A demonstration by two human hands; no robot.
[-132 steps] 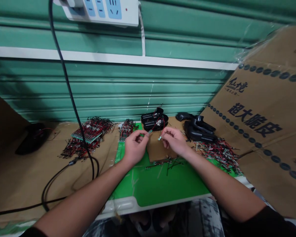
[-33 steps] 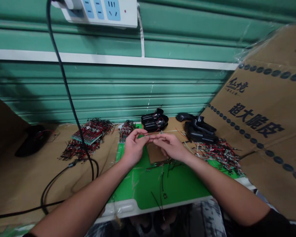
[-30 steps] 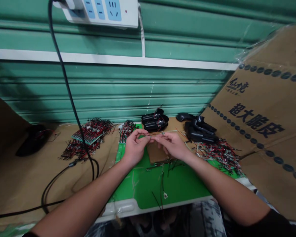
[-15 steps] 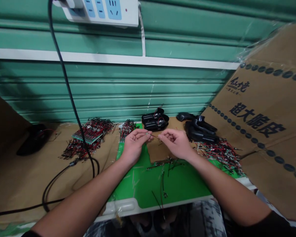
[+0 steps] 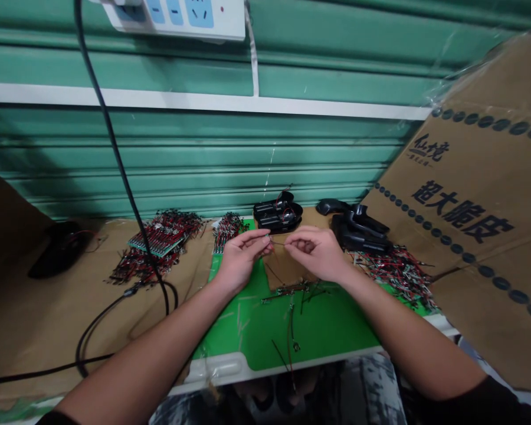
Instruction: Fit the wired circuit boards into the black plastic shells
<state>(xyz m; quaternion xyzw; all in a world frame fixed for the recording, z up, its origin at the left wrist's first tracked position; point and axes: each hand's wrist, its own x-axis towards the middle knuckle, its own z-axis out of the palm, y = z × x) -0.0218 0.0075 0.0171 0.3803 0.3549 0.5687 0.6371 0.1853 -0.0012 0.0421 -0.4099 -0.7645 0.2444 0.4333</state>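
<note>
My left hand (image 5: pixel 243 257) pinches a small part with a thin wire, too small to make out fully, above a brown cardboard piece (image 5: pixel 287 268). Facing it, my right hand (image 5: pixel 316 251) pinches the dark thin wire (image 5: pixel 278 243) that stretches between both hands. A reddish wire dangles below the left fingertips. Under the hands, small circuit boards with wires (image 5: pixel 292 289) lie along the cardboard's near edge. More wired pieces (image 5: pixel 295 346) lie on the green board (image 5: pixel 327 336). Just behind the hands sit black plastic housings (image 5: pixel 277 213) with red wires.
Piles of wired boards lie at left (image 5: pixel 159 242) and right (image 5: pixel 400 277). Black plastic shells (image 5: pixel 360 230) rest at back right, and another black shell (image 5: pixel 55 254) at far left. A black cable (image 5: pixel 115 141) hangs at left. A large carton (image 5: pixel 469 224) stands at right.
The right fingers have closed around the thin wire, and a reddish wire now hangs below the left fingertips. The view has shifted slightly; both hands stay in nearly the same place.
</note>
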